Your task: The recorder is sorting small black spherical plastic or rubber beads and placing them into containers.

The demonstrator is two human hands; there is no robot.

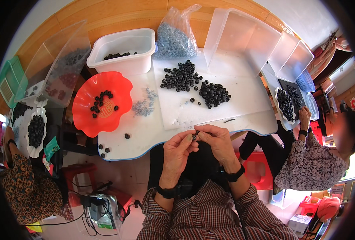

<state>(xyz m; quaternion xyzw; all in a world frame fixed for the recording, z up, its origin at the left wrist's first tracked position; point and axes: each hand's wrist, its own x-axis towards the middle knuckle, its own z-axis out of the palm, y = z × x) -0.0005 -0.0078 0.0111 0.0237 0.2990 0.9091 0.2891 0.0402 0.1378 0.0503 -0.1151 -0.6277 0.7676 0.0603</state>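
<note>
Just in front of the table's near edge, my left hand [177,150] and my right hand [217,144] meet with their fingertips. Between them they pinch a small black bead [196,133], partly covered by the fingers. Beyond the hands, a white board [241,108] carries two heaps of round black beads, a farther heap [181,76] and a nearer heap [214,95]. To the left lies a red scalloped plate [83,100] with several black beads in it. Tiny pale-blue pieces [144,103] are scattered between plate and board.
A white tub [123,64] holds more beads. Behind the board stand a clear bag of bluish pieces [177,40] and a translucent bin [241,38]. Loose beads [104,151] lie near the table's left corner. A person [313,164] works at right, another [29,188] at left.
</note>
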